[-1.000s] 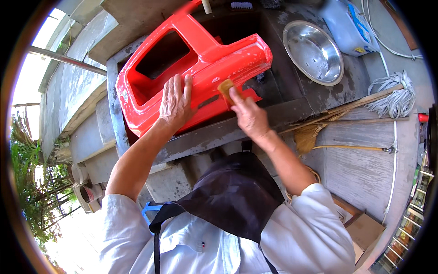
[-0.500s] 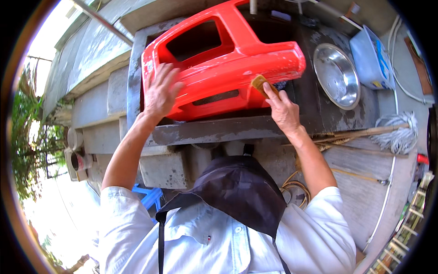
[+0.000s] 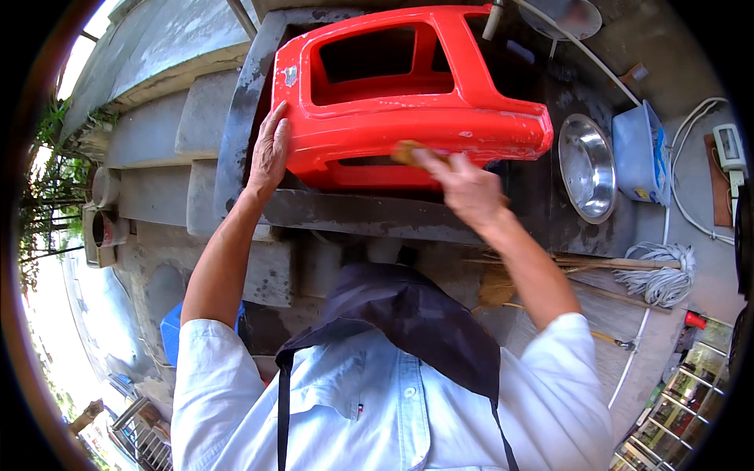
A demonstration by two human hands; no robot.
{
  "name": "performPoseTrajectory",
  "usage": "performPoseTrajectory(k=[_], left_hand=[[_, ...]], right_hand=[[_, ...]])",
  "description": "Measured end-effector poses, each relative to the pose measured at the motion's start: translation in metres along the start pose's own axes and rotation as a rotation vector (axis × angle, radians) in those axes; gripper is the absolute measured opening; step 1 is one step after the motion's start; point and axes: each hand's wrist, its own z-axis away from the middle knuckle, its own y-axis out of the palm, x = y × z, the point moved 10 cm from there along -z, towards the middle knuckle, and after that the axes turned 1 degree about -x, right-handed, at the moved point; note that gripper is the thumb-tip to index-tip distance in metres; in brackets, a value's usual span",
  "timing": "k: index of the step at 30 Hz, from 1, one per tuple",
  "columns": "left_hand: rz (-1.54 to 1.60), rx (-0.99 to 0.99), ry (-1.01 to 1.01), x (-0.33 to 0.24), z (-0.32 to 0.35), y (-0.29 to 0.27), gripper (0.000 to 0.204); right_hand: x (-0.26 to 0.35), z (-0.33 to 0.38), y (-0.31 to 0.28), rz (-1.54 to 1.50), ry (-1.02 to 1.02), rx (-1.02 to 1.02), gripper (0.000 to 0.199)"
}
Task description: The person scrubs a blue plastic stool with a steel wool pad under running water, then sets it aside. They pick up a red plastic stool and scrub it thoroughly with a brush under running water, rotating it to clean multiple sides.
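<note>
A large red plastic stool (image 3: 408, 102) lies on its side on a dark wet stone ledge (image 3: 377, 216). My left hand (image 3: 269, 149) lies flat against the stool's left end with the fingers spread. My right hand (image 3: 463, 184) is closed around a small tan scrubbing pad (image 3: 404, 151) and presses it against the stool's lower front edge.
A steel bowl (image 3: 587, 167) and a light blue plastic tub (image 3: 640, 153) stand to the right of the stool. A mop (image 3: 656, 271) and a broom (image 3: 503, 290) lie lower right. Concrete steps (image 3: 157, 157) run along the left. A white hose (image 3: 581, 51) crosses the top.
My right hand has slid the pad leftward along the stool's front edge. My left hand stays on the stool's left end. The view has shifted, with the stool now more level.
</note>
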Motion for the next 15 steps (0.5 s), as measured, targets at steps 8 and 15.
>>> performPoseTrajectory(k=[8,15], left_hand=[[-0.023,0.005,0.003,-0.006,0.003,0.004,0.044],[0.126,0.03,-0.046,0.0,-0.006,0.002,0.045]], right_hand=[[-0.063,0.054,-0.015,0.036,0.191,0.096,0.061],[0.116,-0.071,0.028,-0.116,-0.163,-0.115,0.074]])
